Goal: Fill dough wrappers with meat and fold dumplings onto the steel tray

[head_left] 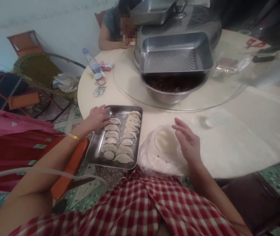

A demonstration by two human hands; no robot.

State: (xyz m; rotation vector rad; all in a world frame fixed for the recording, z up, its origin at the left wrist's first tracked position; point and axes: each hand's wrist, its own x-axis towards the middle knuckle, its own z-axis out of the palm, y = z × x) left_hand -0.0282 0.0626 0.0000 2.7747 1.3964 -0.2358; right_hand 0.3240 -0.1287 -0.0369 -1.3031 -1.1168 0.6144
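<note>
Pale round table (238,144); at eight o'clock, steel tray (97,152); at five, plastic bag (151,155); left hand (98,118), fingers loosely spread, at the tray's eleven-o'clock corner, cannot tell whether touching; right hand (189,143), released, at four; beside it, dough rounds (165,141); inside the tray, dumplings (130,135).

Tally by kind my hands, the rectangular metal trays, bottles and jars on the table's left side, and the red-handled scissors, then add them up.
Left hand and right hand: 2
Rectangular metal trays: 3
Bottle: 1
Jar: 1
Red-handled scissors: 1
Total: 8
</note>
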